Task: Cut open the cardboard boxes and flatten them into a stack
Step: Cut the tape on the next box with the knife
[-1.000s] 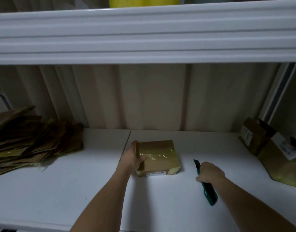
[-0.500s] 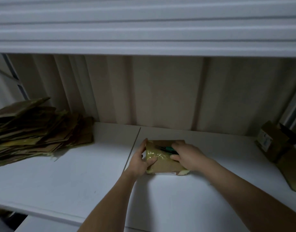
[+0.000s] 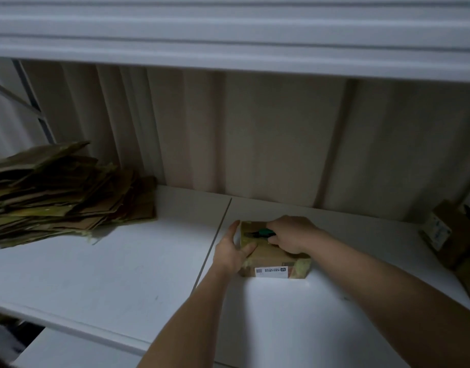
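A small taped cardboard box (image 3: 277, 261) with a white label on its near side sits on the white shelf (image 3: 122, 272). My left hand (image 3: 232, 251) grips the box's left side, thumb on its top. My right hand (image 3: 291, 235) holds a green utility knife (image 3: 264, 231) over the far part of the box top, blade pointing left. A stack of flattened cardboard (image 3: 58, 192) lies at the far left of the shelf.
More cardboard boxes (image 3: 451, 235) stand at the right end of the shelf. A white shelf board (image 3: 228, 35) hangs overhead. A pale curtain (image 3: 255, 139) backs the shelf. A seam (image 3: 215, 240) splits the shelf surface just left of the box.
My right hand has carried the knife from the shelf beside the box onto the box top. The left hand has kept its hold on the box. The view has tilted down and left.
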